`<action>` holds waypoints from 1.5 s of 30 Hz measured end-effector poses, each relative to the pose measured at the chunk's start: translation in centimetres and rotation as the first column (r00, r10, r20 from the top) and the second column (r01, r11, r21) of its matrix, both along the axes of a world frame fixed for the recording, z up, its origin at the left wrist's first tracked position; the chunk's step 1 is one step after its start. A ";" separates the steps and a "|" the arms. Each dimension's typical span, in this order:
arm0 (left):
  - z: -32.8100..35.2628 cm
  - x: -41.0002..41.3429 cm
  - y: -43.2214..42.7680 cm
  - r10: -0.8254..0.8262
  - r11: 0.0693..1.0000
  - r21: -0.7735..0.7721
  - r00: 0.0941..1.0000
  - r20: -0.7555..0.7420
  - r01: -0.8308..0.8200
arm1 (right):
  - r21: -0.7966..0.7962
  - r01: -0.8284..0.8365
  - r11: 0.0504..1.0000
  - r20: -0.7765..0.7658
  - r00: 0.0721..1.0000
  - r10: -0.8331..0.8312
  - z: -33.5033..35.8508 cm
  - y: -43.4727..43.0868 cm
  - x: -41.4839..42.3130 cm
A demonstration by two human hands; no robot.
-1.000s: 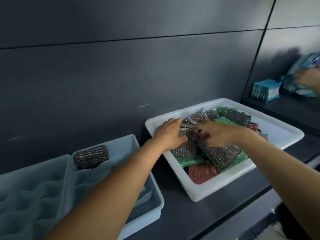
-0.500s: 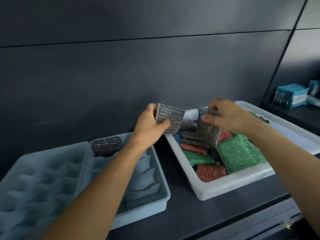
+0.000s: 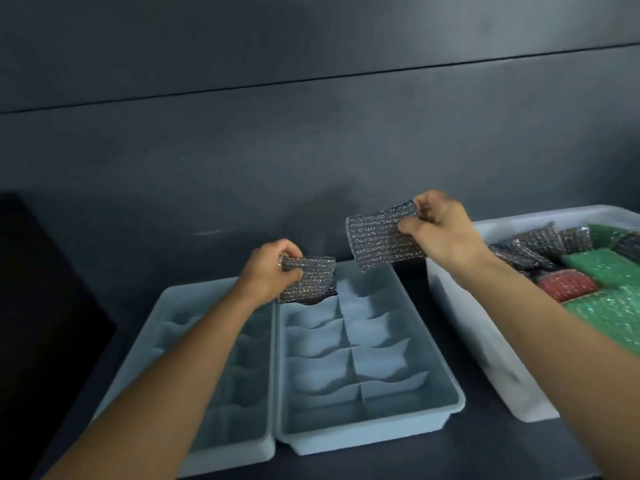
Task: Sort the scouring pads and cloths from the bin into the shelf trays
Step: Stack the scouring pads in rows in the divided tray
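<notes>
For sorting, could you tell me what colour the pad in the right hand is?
The pad is glittery silver-grey mesh; the head view shows it.

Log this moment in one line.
left hand: grips silver pad over divided tray | right hand: pinches second pad higher up | bin: holds pads
</notes>
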State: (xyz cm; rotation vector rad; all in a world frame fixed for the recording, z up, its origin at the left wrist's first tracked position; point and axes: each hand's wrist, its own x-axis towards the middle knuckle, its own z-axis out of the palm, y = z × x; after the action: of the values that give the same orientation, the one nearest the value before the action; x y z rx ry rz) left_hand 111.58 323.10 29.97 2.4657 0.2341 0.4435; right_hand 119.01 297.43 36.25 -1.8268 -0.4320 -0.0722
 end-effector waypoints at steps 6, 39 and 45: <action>-1.3 0.9 0.1 -0.076 0.991 0.113 0.995 0.057 0.070 | 0.044 -0.056 0.997 0.036 0.998 0.055 -1.5 0.7 -0.8; -2.7 -1.1 2.8 -0.123 0.941 -0.330 0.984 -0.129 0.075 | -0.307 -0.207 0.929 -0.023 0.977 0.210 -11.3 7.4 -1.3; -3.8 -1.4 2.2 -0.102 0.995 -0.001 0.994 0.026 0.102 | -0.584 -0.074 0.808 0.126 0.975 0.181 -12.2 8.9 -1.3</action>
State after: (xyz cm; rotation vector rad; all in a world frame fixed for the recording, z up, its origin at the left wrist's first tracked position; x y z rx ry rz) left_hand 110.22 325.33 26.15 2.4545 0.0970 0.4310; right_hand 117.66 306.29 24.02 -2.3972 -0.7670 -0.0072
